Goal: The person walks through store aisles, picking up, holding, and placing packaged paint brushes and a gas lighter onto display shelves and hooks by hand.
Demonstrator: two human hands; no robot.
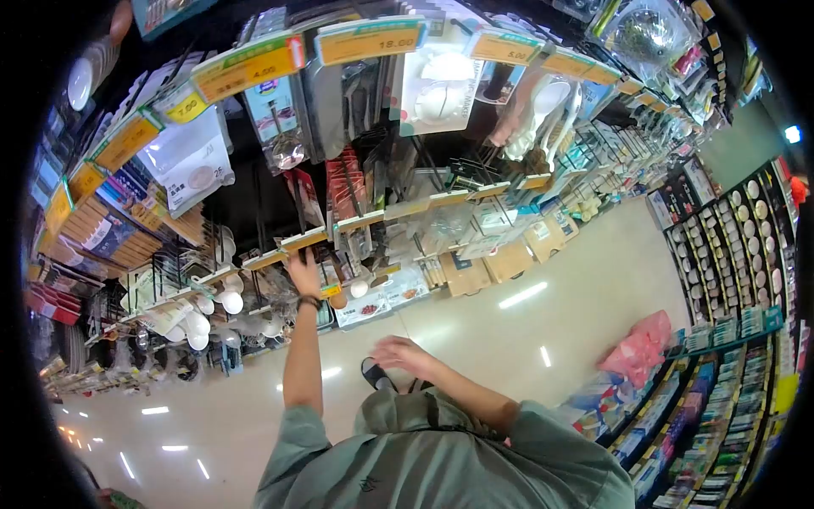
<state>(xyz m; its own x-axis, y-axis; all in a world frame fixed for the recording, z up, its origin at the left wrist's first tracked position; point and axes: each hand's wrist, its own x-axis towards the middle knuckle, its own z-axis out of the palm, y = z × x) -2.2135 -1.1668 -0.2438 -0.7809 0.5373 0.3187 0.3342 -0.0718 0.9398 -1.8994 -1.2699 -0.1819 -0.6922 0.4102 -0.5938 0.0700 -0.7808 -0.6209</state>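
Note:
My left hand (303, 276) is raised to the rack, at the yellow price-tag strip (303, 239) of a lower row of hooks. Its fingertips are partly hidden among the hanging goods, so whether they hold anything is unclear. My right hand (404, 356) hovers over the floor in front of my body, fingers stretched out, with nothing in it. Red packets (346, 182) hang above my left hand. White spoons or ladles (197, 327) hang to its left, and a flat white and red package (360, 312) lies low to its right.
Hooks with packaged kitchen goods fill the rack ahead. Cardboard boxes (509, 261) stand at its foot. Across the pale floor (475, 339), a pink plastic bag (638, 348) sits by shelves (721, 416) on the right. Part of another person shows at the lower left edge.

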